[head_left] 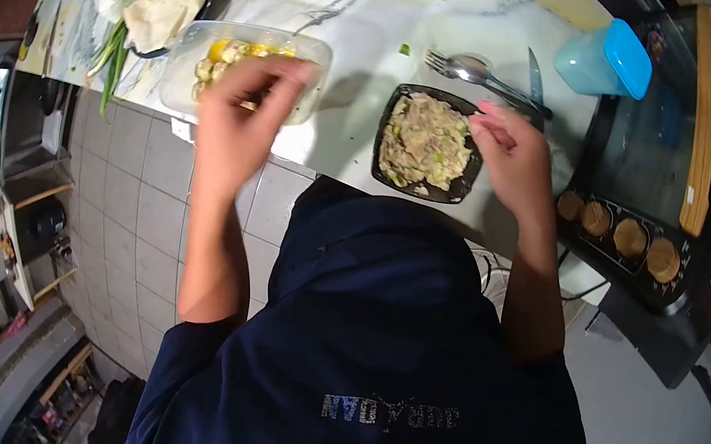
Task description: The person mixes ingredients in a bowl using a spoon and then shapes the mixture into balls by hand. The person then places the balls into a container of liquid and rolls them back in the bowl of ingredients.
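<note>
We're at the counter (408,7). Left hand (242,116) is over the clear tub (318,47) of yellow chunks, fingers curled down into it. There's motion blur there, so we can't tell whether it grips a piece. Right hand (515,154) rests at the right rim of the black tray (434,195), half-curled and slack, gripping nothing. The tray holds the mixed filling (424,140) and sits just right of the tub, both near the front edge.

Step, our read: picking chunks out of the tub for the tray. Next move calls for a firm pinch, then a short carry right across the gap.

Around:
- fork (441,64), spoon (473,69) and knife (534,78) just behind the tray
- blue container (604,61) back right
- oven (654,158) with knobs beside the right hand
- flatbread (162,5) and green onions (112,58) back left

Nothing lies between tub and tray. Only the cutlery crowds the tray's far side.
</note>
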Action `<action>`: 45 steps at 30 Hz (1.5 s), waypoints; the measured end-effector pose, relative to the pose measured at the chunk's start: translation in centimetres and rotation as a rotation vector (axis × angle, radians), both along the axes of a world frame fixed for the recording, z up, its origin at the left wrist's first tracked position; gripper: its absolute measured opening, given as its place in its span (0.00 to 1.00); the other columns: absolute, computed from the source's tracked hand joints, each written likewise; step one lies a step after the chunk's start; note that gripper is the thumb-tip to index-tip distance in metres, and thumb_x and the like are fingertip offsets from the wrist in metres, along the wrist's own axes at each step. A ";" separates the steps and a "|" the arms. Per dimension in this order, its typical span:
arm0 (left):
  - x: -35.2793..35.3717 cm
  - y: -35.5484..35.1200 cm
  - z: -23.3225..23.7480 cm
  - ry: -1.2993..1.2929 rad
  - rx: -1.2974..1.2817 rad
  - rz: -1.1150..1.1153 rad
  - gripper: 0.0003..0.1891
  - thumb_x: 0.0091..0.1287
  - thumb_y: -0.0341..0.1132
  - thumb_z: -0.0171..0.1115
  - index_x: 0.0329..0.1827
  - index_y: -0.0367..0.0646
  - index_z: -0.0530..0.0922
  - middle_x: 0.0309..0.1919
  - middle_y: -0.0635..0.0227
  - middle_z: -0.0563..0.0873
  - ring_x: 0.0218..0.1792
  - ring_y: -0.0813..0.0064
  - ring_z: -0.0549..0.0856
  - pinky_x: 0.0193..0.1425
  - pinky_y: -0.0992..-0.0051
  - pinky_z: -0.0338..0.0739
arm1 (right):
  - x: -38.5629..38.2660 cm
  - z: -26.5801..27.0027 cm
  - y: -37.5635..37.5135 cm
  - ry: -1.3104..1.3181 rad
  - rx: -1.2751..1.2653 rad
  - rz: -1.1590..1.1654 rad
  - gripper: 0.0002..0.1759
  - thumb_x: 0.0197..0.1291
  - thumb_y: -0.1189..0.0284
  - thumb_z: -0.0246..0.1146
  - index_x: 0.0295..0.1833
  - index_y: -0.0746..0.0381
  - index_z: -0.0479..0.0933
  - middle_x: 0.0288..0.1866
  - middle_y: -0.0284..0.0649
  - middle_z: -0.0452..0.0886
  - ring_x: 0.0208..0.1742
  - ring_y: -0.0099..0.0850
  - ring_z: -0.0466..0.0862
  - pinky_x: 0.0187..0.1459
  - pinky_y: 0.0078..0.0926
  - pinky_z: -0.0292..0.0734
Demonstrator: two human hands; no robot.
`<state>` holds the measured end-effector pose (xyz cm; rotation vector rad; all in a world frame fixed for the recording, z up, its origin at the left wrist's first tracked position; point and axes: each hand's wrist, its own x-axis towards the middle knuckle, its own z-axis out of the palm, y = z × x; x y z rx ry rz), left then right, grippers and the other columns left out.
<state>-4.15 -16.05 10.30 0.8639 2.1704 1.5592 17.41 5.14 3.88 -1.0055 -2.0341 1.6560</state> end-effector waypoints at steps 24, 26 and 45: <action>6.5 5.3 -11.2 0.258 0.012 -0.063 0.18 0.63 0.23 0.60 0.57 0.34 0.73 0.44 0.54 0.82 0.42 0.62 0.84 0.48 0.69 0.78 | -5.3 -3.5 -6.9 -0.373 0.839 0.172 0.28 0.51 0.72 0.66 0.59 0.67 0.72 0.59 0.51 0.70 0.58 0.49 0.73 0.59 0.41 0.71; 6.7 5.3 -11.1 0.219 0.029 -0.039 0.18 0.63 0.22 0.58 0.56 0.34 0.73 0.42 0.51 0.80 0.44 0.54 0.83 0.49 0.64 0.78 | -5.3 -3.5 -6.5 -0.360 0.850 0.179 0.27 0.50 0.73 0.66 0.57 0.67 0.72 0.56 0.50 0.71 0.57 0.49 0.74 0.58 0.41 0.71; 7.4 5.7 -11.6 0.182 0.014 0.045 0.13 0.63 0.21 0.56 0.51 0.35 0.74 0.42 0.54 0.80 0.46 0.59 0.81 0.51 0.67 0.75 | -5.0 -4.1 -5.4 -0.135 0.942 0.277 0.18 0.47 0.78 0.64 0.47 0.68 0.78 0.44 0.45 0.74 0.49 0.45 0.76 0.50 0.41 0.74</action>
